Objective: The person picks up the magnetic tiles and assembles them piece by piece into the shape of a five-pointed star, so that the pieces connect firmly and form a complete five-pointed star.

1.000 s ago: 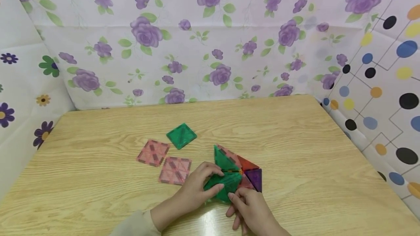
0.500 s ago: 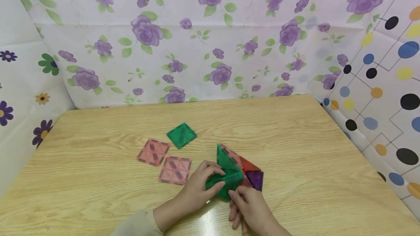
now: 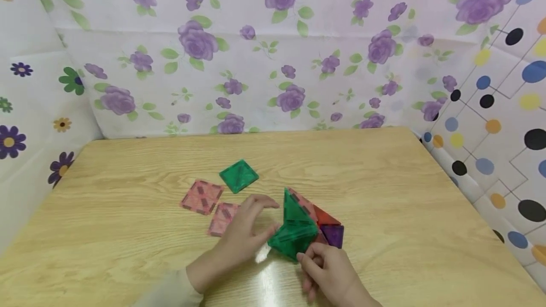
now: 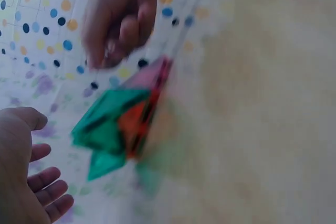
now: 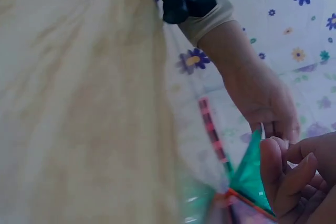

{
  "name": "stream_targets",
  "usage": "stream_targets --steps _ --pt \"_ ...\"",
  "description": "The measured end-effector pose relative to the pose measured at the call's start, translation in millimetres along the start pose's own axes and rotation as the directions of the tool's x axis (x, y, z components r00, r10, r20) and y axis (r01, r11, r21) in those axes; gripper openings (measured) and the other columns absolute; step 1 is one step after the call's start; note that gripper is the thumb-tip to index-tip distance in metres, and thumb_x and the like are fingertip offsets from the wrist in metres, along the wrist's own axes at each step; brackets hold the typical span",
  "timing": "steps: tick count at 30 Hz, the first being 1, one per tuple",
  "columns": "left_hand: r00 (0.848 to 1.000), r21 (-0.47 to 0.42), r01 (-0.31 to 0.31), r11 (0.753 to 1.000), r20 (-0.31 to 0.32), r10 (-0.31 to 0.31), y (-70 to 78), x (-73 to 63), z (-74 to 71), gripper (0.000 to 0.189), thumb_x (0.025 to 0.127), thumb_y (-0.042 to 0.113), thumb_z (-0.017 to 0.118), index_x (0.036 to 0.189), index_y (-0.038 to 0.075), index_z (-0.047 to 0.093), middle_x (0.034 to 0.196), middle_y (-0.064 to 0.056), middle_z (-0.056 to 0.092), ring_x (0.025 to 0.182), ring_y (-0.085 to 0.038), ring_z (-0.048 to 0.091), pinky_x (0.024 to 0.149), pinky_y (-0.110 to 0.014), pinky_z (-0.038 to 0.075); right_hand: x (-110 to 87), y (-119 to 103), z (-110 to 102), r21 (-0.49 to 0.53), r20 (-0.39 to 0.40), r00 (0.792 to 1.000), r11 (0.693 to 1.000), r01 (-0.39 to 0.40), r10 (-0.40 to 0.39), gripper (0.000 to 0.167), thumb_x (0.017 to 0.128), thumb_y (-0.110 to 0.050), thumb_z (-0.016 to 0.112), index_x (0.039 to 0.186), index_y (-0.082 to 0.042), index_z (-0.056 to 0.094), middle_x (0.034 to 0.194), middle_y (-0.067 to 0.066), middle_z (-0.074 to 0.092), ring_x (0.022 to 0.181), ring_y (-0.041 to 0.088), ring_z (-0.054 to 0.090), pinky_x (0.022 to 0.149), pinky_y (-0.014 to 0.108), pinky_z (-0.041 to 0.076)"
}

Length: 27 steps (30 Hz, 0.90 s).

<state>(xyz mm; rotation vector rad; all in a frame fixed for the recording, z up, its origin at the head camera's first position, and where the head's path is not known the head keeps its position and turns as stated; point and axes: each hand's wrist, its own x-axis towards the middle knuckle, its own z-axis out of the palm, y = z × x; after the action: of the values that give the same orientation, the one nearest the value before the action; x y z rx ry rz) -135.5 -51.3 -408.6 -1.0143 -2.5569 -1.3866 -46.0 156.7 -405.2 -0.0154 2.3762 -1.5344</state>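
Observation:
A structure of joined translucent magnetic tiles stands on the table, green on its left, with pink, red and purple triangles behind and to the right. My left hand is at its left, fingers spread and thumb apart, holding nothing. Blur softens the structure in the left wrist view. At the near side is my right hand, thumb and forefinger bent together by the lower edge. A gap seems to part this hand from the tiles in the left wrist view, so I cannot tell whether it touches them.
Left of the structure lie a green square tile and two pink square tiles, one farther left and one nearer, partly behind the left hand. Floral cloth hangs behind the wooden table, with patterned cloths at both sides.
My left hand has let go of the green tiles and drawn back to the left, now partly over the nearer pink tile. The structure has shifted slightly right; the right hand has barely moved.

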Motion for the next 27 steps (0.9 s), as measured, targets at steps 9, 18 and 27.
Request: stream_targets --steps 9,18,27 --pt "0.986 0.228 -0.021 0.973 -0.156 0.057 -16.9 -6.7 -49.3 0.045 0.079 0.014 0.078 0.120 0.009 0.060 0.125 -0.006 0.055 0.118 -0.026 0.051 0.086 -0.041 0.053 -1.1 -34 -21 -0.141 -0.024 0.972 0.964 0.227 -0.232 0.023 0.095 -0.029 0.060 0.092 -0.007 0.064 0.071 0.000 0.066 0.057 0.004 0.058 0.053 0.022 0.050" --pt "0.931 0.410 0.049 0.911 -0.349 0.107 -20.6 -25.8 -67.7 0.051 0.068 0.013 0.086 0.112 0.005 0.062 0.113 -0.011 0.057 0.108 -0.031 0.054 0.088 -0.047 0.052 37.9 -79 -33 -0.353 0.103 0.892 0.822 0.446 -0.440 0.018 0.094 -0.035 0.060 0.101 -0.020 0.066 0.089 -0.006 0.069 0.079 -0.001 0.059 0.062 0.020 0.049" --pt "0.944 0.392 0.145 0.908 -0.329 -0.008 -20.0 -42.2 -66.8 0.070 0.065 0.014 0.088 0.126 0.012 0.056 0.114 -0.011 0.056 0.121 -0.041 0.049 0.093 -0.056 0.050 89.6 -112 -24 -0.484 0.341 0.852 0.703 0.521 -0.396 0.027 0.091 -0.025 0.067 0.114 -0.011 0.066 0.106 0.001 0.069 0.090 0.012 0.064 0.073 0.022 0.052"
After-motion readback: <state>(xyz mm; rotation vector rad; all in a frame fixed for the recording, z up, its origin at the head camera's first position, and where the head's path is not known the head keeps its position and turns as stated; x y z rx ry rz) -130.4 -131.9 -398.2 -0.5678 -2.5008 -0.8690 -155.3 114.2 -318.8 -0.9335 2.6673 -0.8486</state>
